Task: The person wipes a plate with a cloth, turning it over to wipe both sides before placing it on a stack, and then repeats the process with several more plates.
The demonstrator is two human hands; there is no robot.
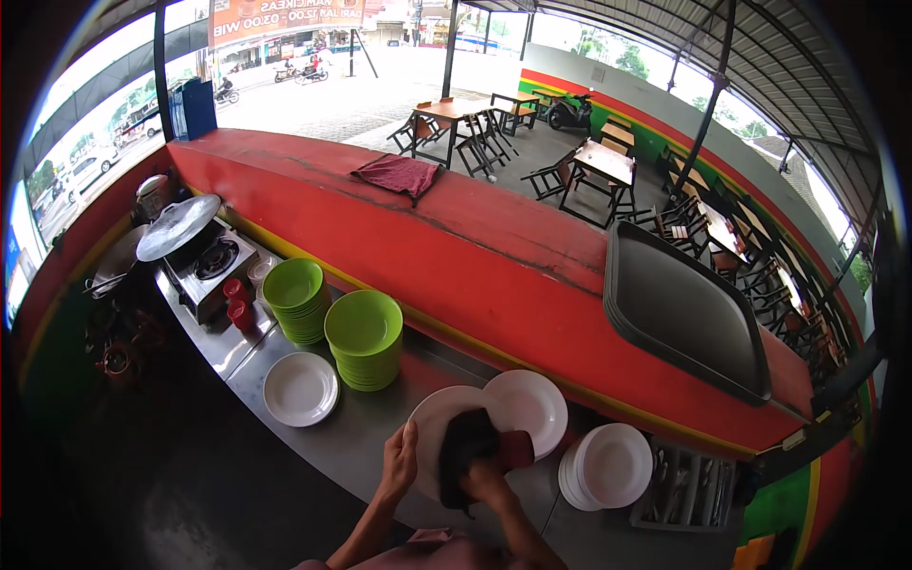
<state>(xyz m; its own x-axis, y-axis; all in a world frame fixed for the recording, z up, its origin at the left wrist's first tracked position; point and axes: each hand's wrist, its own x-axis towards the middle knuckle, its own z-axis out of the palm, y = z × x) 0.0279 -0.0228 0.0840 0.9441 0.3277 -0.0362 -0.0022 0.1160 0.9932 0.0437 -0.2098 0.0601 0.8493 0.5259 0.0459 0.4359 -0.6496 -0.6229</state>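
The left hand [399, 458] pinches the rim of a white plate [432, 418] near the counter's [366, 432] front edge. The right hand [486, 480] is closed around a dark cloth [464, 445] pressed on its face. That one-sided grip looks thin (a hard push could knock it against the neighbouring plate [532, 404]).

A single head-worn, fisheye-wide view looks forward and down over the worktop [375, 442]. The left hand [400, 460] and right hand [486, 481] sit close at its bottom edge. Beyond them the red counter [494, 237] and the dining tables [456, 112] recede.
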